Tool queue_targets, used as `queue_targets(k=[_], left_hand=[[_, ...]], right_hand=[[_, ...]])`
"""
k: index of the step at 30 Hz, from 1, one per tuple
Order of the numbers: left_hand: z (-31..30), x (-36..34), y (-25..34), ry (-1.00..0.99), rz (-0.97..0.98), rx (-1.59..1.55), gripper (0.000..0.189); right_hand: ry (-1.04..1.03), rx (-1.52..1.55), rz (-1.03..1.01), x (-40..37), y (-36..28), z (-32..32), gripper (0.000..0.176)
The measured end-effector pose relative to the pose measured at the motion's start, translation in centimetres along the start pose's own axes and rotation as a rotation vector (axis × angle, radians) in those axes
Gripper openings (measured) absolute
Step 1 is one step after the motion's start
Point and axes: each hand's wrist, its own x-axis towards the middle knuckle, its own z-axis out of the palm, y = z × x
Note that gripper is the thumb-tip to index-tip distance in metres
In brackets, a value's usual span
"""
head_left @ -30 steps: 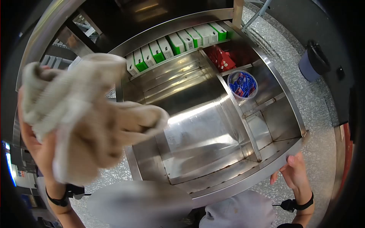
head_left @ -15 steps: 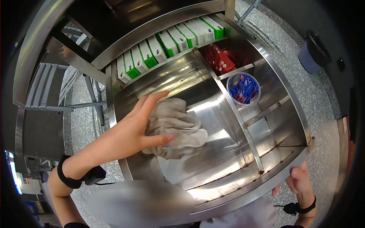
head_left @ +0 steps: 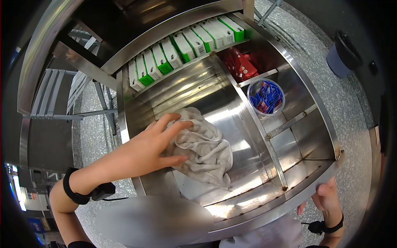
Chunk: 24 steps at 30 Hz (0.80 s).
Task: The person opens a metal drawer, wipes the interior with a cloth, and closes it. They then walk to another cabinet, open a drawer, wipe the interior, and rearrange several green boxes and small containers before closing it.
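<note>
A crumpled grey-white cloth [head_left: 206, 153] lies on the metal floor of the large compartment in a steel drawer [head_left: 248, 225]. My left hand [head_left: 151, 149] is over the cloth's left side, palm down with fingers spread, the fingertips at or just above its folds; contact is hard to tell. At the drawer's front right corner, my right hand [head_left: 326, 198] holds the front edge, its thumb against the rim and a fingertip showing lower down. The other fingers are mostly hidden.
Several white and green boxes [head_left: 167, 56] stand in a row at the drawer's back. Red packets [head_left: 242, 66] fill a small compartment, beside a clear round tub [head_left: 266, 97] of blue packets. A bin [head_left: 343, 56] stands on the floor at right, a folding chair [head_left: 49, 93] at left.
The cloth has spread and shifted toward the front right. My left hand has moved slightly down, its fingers more bent. My right hand has stayed at the drawer edge.
</note>
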Motion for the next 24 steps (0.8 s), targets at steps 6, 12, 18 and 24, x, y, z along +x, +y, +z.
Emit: queue_targets(k=[6,12,18,24], left_hand=[[-1.2,0.1,0.0,-0.091,-0.068,-0.167,0.054],[-1.3,0.1,0.1,-0.132,-0.096,-0.144,0.056],[-0.8,0.6,1.1,-0.202,0.012,0.224,0.060],[-3.1,1.1,2.9,-0.226,-0.030,0.176,0.061]], right_hand=[[0.028,0.016,0.001,-0.8,0.2,-0.1,0.063],[0.052,0.029,0.028,-1.1,0.2,-0.3,0.064],[0.116,0.031,0.119,-0.9,-1.5,1.1,0.060],[0.110,0.047,0.155,-1.2,-1.6,1.0,0.058]])
